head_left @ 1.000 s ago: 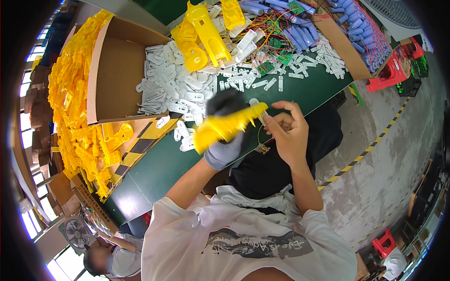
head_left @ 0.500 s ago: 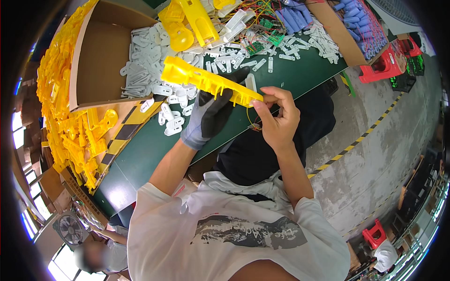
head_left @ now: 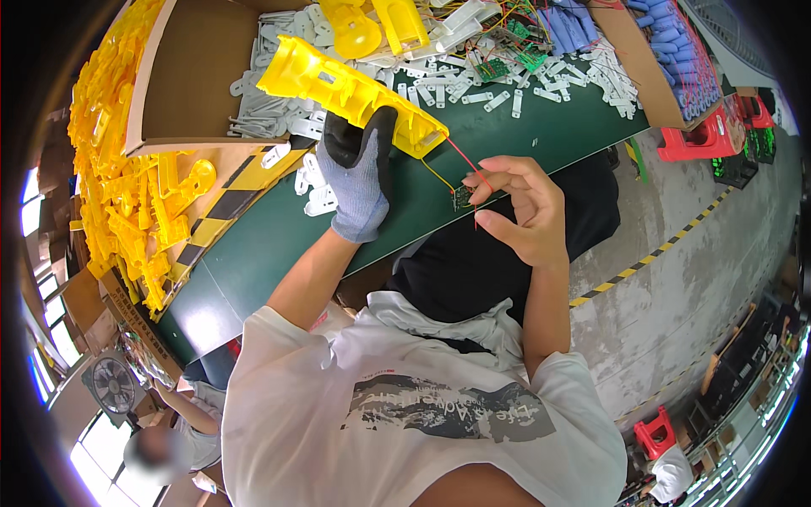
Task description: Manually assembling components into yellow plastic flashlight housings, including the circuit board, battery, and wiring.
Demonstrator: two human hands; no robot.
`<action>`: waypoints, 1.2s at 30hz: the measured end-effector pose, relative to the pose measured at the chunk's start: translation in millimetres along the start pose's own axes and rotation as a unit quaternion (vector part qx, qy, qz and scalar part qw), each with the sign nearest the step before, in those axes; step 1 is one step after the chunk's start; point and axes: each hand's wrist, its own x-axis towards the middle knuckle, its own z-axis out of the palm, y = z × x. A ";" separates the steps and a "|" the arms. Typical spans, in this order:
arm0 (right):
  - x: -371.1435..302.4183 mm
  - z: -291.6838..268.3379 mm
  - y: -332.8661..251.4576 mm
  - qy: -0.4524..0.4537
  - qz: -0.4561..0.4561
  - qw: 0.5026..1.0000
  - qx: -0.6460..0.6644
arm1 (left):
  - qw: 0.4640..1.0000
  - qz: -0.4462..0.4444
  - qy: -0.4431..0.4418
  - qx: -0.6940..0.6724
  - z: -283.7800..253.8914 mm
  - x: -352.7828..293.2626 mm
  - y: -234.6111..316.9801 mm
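The long green-topped workbench (head_left: pixel 473 169) ran across the upper part of the view, and served as the surface on which loose parts were spread within arm's reach. At its left end stood a large open brown cardboard box (head_left: pixel 182 84); what could be seen of its inside looked bare, while a heap of yellow moulded plastic housings (head_left: pixel 127 203) was piled around and below its outer side. At the right end a second cardboard box (head_left: pixel 655 76) held blue cylindrical cells (head_left: pixel 676 51) packed side by side. Between them lay a scatter of flat white plastic brackets (head_left: pixel 439 84) and a few small green circuit boards (head_left: pixel 515 59).

The left hand (head_left: pixel 359 173), in a grey knit glove with black fingertips, was closed firmly around a long yellow plastic housing (head_left: pixel 346 89), lifted clear of the bench and tilted, probably so that its open end faced the other hand. From that end ran thin red and yellow wires (head_left: pixel 460 160) to a tiny dark circuit board (head_left: pixel 462 198), pinched narrowly between thumb and fingertips of the bare right hand (head_left: pixel 515 211), just beside the housing and above the bench edge.
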 end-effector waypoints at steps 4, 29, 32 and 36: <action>0.5 6.4 6.8 0.020 -0.022 0.999 -0.034 | 0.999 0.009 0.008 -0.044 3.3 0.6 4.2; -1.9 2.0 6.5 0.086 0.011 0.996 0.011 | 0.999 0.021 0.019 -0.030 8.2 -4.1 -1.9; -0.7 6.4 5.6 0.053 -0.004 0.998 0.041 | 0.998 0.006 -0.002 -0.061 9.7 -5.7 -4.0; 0.4 8.3 6.0 0.072 0.006 0.997 0.010 | 0.997 -0.008 -0.029 -0.070 13.1 -10.2 3.2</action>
